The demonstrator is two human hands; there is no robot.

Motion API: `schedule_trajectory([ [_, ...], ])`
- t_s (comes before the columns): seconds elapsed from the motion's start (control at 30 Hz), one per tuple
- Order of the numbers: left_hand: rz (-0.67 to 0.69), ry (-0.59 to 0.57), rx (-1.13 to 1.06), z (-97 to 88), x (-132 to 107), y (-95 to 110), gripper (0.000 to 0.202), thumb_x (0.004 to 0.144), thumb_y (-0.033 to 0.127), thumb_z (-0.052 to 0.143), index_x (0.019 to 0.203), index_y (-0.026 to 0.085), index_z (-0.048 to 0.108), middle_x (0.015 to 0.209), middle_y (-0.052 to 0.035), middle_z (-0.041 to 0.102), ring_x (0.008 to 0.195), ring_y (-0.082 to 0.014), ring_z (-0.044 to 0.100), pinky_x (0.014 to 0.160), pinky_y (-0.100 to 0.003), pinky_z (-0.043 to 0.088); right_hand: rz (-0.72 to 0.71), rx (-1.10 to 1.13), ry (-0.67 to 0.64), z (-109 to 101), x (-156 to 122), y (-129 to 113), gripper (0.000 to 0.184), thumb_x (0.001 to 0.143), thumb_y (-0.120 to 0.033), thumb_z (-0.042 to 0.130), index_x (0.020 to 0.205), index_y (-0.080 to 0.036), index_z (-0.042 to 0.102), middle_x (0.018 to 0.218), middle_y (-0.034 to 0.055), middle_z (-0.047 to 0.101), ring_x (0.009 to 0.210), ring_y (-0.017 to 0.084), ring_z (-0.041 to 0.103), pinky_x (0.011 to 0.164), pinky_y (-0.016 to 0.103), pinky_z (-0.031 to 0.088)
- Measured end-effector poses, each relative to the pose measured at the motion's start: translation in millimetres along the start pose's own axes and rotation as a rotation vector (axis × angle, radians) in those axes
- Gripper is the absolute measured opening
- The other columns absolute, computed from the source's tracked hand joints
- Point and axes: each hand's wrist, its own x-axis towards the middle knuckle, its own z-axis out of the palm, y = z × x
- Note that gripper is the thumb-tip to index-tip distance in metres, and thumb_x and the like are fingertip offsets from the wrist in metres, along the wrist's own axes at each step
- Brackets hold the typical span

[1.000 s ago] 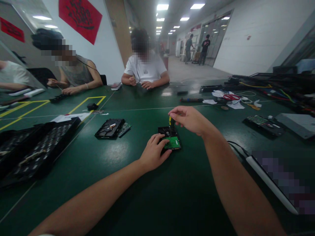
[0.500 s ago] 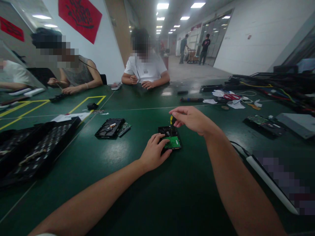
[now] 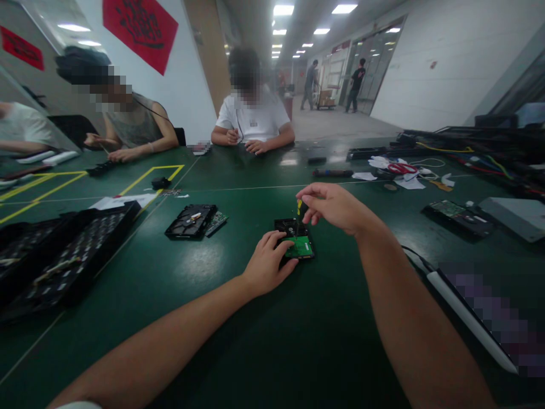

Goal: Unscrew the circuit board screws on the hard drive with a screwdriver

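Note:
A black hard drive [image 3: 294, 239] with a green circuit board facing up lies on the green table [image 3: 255, 341]. My left hand [image 3: 267, 266] rests on its near left corner, fingers curled over the edge, holding it down. Above the drive's far end, my right hand [image 3: 334, 207] pinches the yellow-and-black handle of a small screwdriver [image 3: 298, 207], which stands upright with its tip down on the drive.
Another opened hard drive [image 3: 191, 221] lies to the left, black trays [image 3: 59, 250] at the far left. More drives and cables sit at the right [image 3: 457, 216]. Two people sit across the table; others stand in the corridor beyond.
My right hand's fingers have shifted round the screwdriver handle, so less of it shows. The left hand and drive have stayed put. The people in the corridor have moved.

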Motion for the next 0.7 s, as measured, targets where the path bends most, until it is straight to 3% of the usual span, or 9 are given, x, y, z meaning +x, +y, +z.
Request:
schedule_trajectory([
  [0.1, -0.004, -0.001, 0.000, 0.5, -0.3, -0.2, 0.041, 0.098, 0.039, 0.068, 0.135, 0.025, 0.062, 0.143, -0.0143, 0.057, 0.141, -0.0364, 0.047, 0.115, -0.062, 0.047, 0.020, 0.070, -0.026, -0.6, 1.2, -0.1, 0.016, 0.102, -0.014, 0.055, 0.105, -0.016, 0.071, 0.081, 0.0046, 0.073, 0.067, 0.014, 0.071, 0.062, 0.024, 0.058],
  [0.33, -0.009, -0.006, 0.006, -1.5, 1.0, 3.4, 0.040, 0.098, 0.038, 0.067, 0.135, 0.024, 0.061, 0.144, -0.0144, 0.056, 0.142, -0.0369, 0.046, 0.117, -0.063, 0.046, -0.119, -0.084, -0.025, 0.4, -1.1, 2.5, 0.013, 0.097, -0.031, 0.070, 0.095, -0.019, 0.074, 0.084, 0.0017, 0.071, 0.055, 0.009, 0.058, 0.046, 0.021, 0.041],
  [0.53, -0.002, -0.008, 0.005, -1.7, 1.3, 2.6, 0.041, 0.098, 0.037, 0.068, 0.136, 0.025, 0.060, 0.144, -0.0141, 0.056, 0.141, -0.0367, 0.047, 0.116, -0.062, 0.046, -0.068, -0.048, -0.008, 2.1, 1.5, 4.6, 0.005, 0.096, -0.022, 0.068, 0.097, -0.017, 0.069, 0.087, 0.0050, 0.072, 0.060, 0.012, 0.064, 0.051, 0.023, 0.049],
  [0.7, -0.003, -0.010, 0.011, -1.4, 1.0, 2.0, 0.041, 0.098, 0.038, 0.067, 0.136, 0.025, 0.060, 0.144, -0.0141, 0.055, 0.141, -0.0369, 0.046, 0.116, -0.062, 0.046, -0.124, -0.092, -0.022, -0.6, 2.9, 5.7, 0.019, 0.098, -0.019, 0.061, 0.106, -0.019, 0.078, 0.077, 0.0016, 0.069, 0.058, 0.010, 0.055, 0.051, 0.022, 0.042],
])
